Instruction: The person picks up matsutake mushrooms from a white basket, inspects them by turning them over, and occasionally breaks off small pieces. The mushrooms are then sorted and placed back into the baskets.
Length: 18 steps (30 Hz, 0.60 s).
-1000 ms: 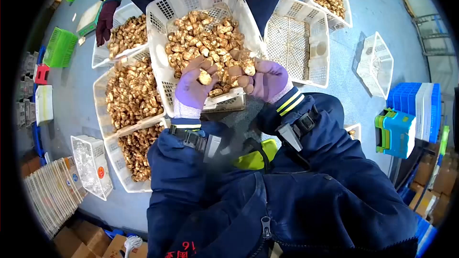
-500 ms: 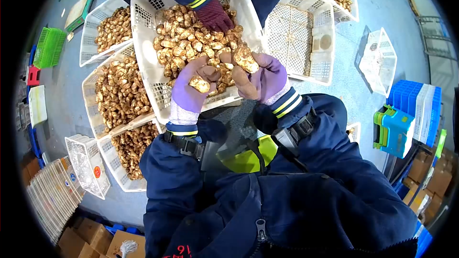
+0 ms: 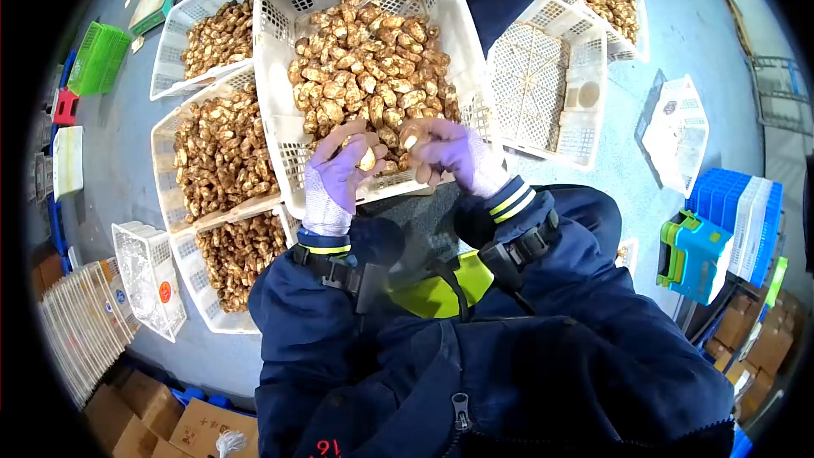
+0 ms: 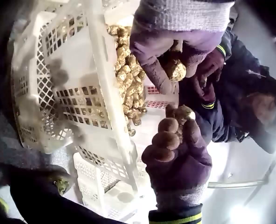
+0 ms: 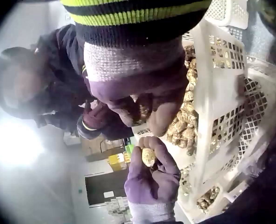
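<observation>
Green crate [image 3: 97, 59] upper L, cardbd boxes [image 3: 191, 431] lower L, blue crates [image 3: 718, 195] nr teal bin [image 3: 705, 261]

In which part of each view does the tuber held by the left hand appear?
Head: near centre, tuber in the left hand.
Left wrist: tuber upper middle, in the upper hand.
Right wrist: tuber below centre, in the lower hand.
Shared landmark: white crate of tubers.

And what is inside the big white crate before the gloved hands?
The crate holds a heap of knobbly brown tubers, with perforated plastic showing at the far end. What lies beneath the heap is covered; the left hand and right hand hide part of the near end.
</observation>
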### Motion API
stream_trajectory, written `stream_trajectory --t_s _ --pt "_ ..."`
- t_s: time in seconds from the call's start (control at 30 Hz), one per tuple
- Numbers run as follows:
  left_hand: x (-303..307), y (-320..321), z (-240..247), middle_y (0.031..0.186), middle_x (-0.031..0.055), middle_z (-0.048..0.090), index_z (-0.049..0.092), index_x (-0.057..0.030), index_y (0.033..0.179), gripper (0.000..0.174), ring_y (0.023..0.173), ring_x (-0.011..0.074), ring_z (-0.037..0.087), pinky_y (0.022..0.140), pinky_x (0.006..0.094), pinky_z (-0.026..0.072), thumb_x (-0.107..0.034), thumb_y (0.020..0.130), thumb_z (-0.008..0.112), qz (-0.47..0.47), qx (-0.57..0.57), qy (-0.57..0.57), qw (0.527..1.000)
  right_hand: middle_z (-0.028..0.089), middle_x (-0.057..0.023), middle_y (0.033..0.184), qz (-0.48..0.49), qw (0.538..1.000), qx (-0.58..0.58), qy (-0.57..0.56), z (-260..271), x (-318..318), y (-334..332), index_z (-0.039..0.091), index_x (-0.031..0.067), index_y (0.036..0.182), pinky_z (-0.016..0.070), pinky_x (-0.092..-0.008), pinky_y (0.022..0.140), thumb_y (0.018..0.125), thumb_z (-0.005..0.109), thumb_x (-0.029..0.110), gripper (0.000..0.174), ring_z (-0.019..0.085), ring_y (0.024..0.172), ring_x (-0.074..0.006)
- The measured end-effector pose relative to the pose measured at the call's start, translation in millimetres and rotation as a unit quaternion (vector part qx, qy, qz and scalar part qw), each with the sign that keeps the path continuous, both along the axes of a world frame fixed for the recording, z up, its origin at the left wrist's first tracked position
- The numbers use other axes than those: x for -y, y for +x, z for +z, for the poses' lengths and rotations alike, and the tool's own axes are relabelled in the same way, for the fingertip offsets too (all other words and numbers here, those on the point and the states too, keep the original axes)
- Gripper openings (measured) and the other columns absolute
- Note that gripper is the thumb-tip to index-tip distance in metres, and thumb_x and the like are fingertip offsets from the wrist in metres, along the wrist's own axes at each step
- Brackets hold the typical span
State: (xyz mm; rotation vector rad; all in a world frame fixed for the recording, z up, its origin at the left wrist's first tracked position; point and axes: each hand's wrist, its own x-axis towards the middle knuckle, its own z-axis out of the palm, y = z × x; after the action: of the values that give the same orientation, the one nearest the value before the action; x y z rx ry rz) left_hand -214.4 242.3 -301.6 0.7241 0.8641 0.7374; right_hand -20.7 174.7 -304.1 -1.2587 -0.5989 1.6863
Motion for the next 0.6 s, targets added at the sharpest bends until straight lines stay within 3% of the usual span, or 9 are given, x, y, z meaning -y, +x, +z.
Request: stream_trajectory --t_s 0.17,0.2,0.27,0.3,0.37,0.43,0.5,0.53,0.6 --pt "-8.4 -1.3 -18.3 0.1 0.0136 0.06 0.052 0.0044 0.116 0.031 0.092 0.0227 0.06 0.078 0.0371 0.0518 -0.008 0.089 0.057 0.105 0.027 -0.049 0.993 0.064 -0.0084 0.084 -0.031 0.999 -0.027 -0.005 -6.3 0.8 4.4 0.049 -0.0022 0.123 0.0487 -0.0227 0.053 0.086 0.054 0.007 0.038 0.062 0.064 -0.0134" --pt "-11.0 -6.5 -21.6 0.099 0.0136 0.06 0.052 0.0042 0.116 0.032 0.091 0.0228 0.059 0.079 0.0376 0.0512 -0.009 0.088 0.057 0.134 0.035 -0.059 0.989 0.062 -0.0091 0.084 -0.141 0.984 -0.098 0.038 -10.6 -1.0 11.1 0.049 -0.0027 0.12 0.05 -0.0248 0.058 0.088 0.051 0.01 0.034 0.062 0.067 -0.0168" --pt "-14.4 -15.5 -26.9 0.095 0.0118 0.057 0.054 0.0021 0.114 0.031 0.086 0.0217 0.057 0.078 0.0371 0.0498 -0.01 0.086 0.058 0.172 0.047 -0.057 0.982 0.061 -0.0143 0.091 -0.336 0.902 -0.25 0.104 -22.2 -6.5 33.9 0.051 -0.0022 0.113 0.0518 -0.0333 0.071 0.091 0.048 0.018 0.03 0.063 0.081 -0.0249" --pt "-15.8 -18.3 -28.3 0.091 0.01 0.056 0.055 0.0002 0.112 0.029 0.081 0.0205 0.055 0.076 0.036 0.049 -0.01 0.086 0.058 0.181 0.05 -0.044 0.981 0.06 -0.0205 0.106 -0.288 0.853 -0.403 0.168 -28.9 -5.1 55.6 0.053 -0.001 0.106 0.0515 -0.0394 0.079 0.092 0.051 0.026 0.031 0.06 0.095 -0.0298" --pt "-16.8 -13.9 -11.7 0.089 0.0077 0.054 0.055 -0.0023 0.113 0.029 0.08 0.0185 0.055 0.075 0.0352 0.0488 -0.01 0.086 0.058 0.222 0.003 -0.099 0.97 0.057 -0.0243 0.115 -0.365 0.836 -0.376 0.159 -11.8 -0.9 62.5 0.054 -0.0019 0.103 0.0509 -0.0419 0.084 0.092 0.052 0.035 0.038 0.058 0.102 -0.0333" --pt "-16.2 -14.7 -13.4 0.089 0.0066 0.054 0.055 -0.004 0.113 0.029 0.079 0.0173 0.055 0.076 0.035 0.049 -0.01 0.085 0.059 0.215 -0.02 -0.091 0.972 0.056 -0.0252 0.117 -0.335 0.871 -0.338 0.126 -18.7 -3.7 66.0 0.056 0.0012 0.106 0.0508 -0.0432 0.086 0.092 0.053 0.04 0.041 0.06 0.099 -0.0336" --pt "-14.2 -18.1 -19.2 0.091 0.006 0.055 0.056 -0.0053 0.112 0.029 0.079 0.0166 0.055 0.078 0.0355 0.0496 -0.008 0.084 0.06 0.221 -0.019 -0.096 0.97 0.061 -0.0224 0.109 -0.265 0.964 0.011 0.035 -16.1 -20.8 51.8 0.057 0.0063 0.114 0.0525 -0.0405 0.081 0.092 0.051 0.032 0.035 0.064 0.088 -0.0311" --pt "-13.2 -18.6 -24.2 0.089 0.0063 0.055 0.056 -0.0034 0.112 0.027 0.08 0.0165 0.055 0.078 0.0357 0.0495 -0.007 0.085 0.059 0.231 -0.009 -0.101 0.968 0.063 -0.0213 0.105 -0.161 0.961 0.217 0.066 -24.9 -29.9 47.1 0.058 0.0041 0.112 0.0523 -0.0399 0.08 0.091 0.05 0.027 0.032 0.065 0.089 -0.0297" --pt "-13.4 -18.3 -35.9 0.089 0.0071 0.055 0.056 -0.001 0.11 0.026 0.084 0.0164 0.056 0.076 0.0352 0.0499 -0.005 0.085 0.059 0.202 -0.003 -0.034 0.979 0.066 -0.0193 0.101 0.042 0.816 0.562 0.128 -32.0 -68.6 43.4 0.062 0.0024 0.106 0.0516 -0.0388 0.08 0.088 0.048 0.018 0.028 0.065 0.091 -0.0279"
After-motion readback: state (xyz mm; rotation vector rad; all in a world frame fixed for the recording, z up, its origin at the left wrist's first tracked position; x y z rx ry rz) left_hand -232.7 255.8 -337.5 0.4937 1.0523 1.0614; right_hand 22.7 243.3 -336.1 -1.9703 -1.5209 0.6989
